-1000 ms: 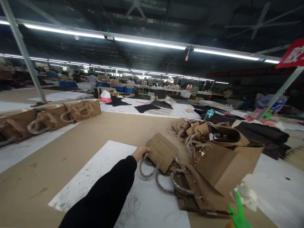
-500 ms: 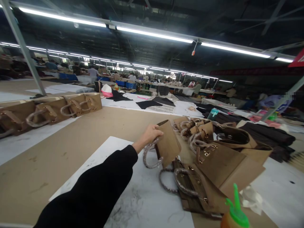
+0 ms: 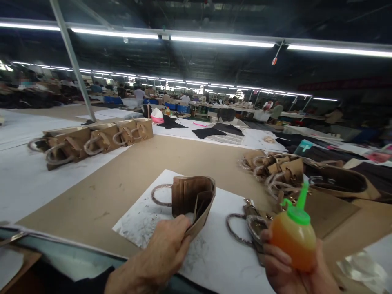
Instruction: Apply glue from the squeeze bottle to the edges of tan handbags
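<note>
My left hand (image 3: pixel 162 255) grips the lower edge of a tan handbag piece (image 3: pixel 191 196) with a wrapped handle, held open over a smudged white sheet (image 3: pixel 214 253) on the table. My right hand (image 3: pixel 294 273) holds an orange squeeze bottle (image 3: pixel 293 236) with a green nozzle cap, raised at the lower right. Just left of the bottle lie more bag parts with wrapped handles (image 3: pixel 245 226).
A row of tan bags (image 3: pixel 92 139) lies at the far left on the brown table (image 3: pixel 128 167). A heap of bag parts (image 3: pixel 281 171) and dark fabric (image 3: pixel 337 179) sits at the right. A slanted metal pole (image 3: pixel 73 61) rises at the back left. People work at distant tables.
My left hand has pulled the tan bag piece from the pile toward me onto the white sheet. The bottle in my right hand has risen into view.
</note>
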Motion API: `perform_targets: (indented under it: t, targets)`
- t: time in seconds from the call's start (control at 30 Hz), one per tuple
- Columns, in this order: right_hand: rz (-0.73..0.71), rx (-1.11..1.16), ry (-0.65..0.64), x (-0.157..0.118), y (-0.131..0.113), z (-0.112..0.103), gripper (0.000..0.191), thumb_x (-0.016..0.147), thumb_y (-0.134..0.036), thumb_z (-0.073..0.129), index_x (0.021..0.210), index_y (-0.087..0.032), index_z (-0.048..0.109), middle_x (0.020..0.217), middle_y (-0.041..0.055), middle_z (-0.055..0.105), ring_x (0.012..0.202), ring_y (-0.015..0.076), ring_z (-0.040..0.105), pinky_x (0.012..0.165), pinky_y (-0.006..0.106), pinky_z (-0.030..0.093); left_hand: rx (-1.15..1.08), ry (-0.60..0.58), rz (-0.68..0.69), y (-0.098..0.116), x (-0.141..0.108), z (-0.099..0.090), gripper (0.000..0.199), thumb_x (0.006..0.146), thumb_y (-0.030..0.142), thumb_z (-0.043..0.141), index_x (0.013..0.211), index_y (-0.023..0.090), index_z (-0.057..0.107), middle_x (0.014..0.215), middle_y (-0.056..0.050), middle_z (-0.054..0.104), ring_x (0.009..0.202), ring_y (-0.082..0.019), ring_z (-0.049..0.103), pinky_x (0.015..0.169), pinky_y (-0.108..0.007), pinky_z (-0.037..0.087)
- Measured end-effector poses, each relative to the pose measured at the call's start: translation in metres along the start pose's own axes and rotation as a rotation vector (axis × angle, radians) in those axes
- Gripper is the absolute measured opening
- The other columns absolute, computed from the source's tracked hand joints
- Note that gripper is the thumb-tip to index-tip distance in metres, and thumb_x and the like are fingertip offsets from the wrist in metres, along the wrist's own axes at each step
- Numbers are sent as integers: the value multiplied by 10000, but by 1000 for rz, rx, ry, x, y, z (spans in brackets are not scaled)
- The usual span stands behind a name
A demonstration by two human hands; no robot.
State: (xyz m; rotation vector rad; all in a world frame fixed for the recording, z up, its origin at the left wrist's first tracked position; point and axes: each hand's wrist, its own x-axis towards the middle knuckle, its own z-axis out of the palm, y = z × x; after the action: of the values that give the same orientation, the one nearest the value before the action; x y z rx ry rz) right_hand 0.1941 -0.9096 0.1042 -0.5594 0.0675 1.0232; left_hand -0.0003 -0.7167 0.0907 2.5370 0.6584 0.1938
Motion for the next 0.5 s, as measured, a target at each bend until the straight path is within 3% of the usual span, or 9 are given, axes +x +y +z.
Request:
perform_targets:
  t: [0.1, 0.23, 0.37, 0.5]
  targets:
    - [-69, -24, -35, 24, 13, 45, 489, 622, -473, 899, 980, -204, 702, 867, 90, 643, 651, 171, 575, 613, 299, 546, -126, 38, -83, -1, -7, 2, 69, 823, 227, 474, 804, 205, 537, 878, -54, 633, 810, -204, 565, 711, -312, 353]
    - [-141, -74, -101, 64, 28, 85, 494, 871, -651, 576, 887, -171, 689, 835, 95, 652, 724, 216, 621, 684, 383, 564, -279, 93, -110, 9, -7, -9, 158, 828, 350, 512, 793, 204, 560, 882, -51, 627, 809, -197, 549, 697, -300, 359]
    - [-118, -87, -141, 97, 43, 95, 515, 904, -663, 509, 891, -177, 680, 861, 86, 659, 813, 221, 633, 804, 434, 540, -417, 100, -168, 12, -4, -13, 315, 825, 469, 516, 984, 203, 569, 878, -31, 622, 764, -184, 538, 675, -288, 366]
    - [-62, -105, -160, 107, 56, 91, 505, 884, -651, 559, 876, -160, 676, 863, 100, 661, 872, 243, 634, 888, 489, 500, -441, 147, -255, 3, 18, -12, 557, 774, 416, 560, 1273, 192, 452, 990, -45, 625, 780, -187, 557, 660, -281, 381]
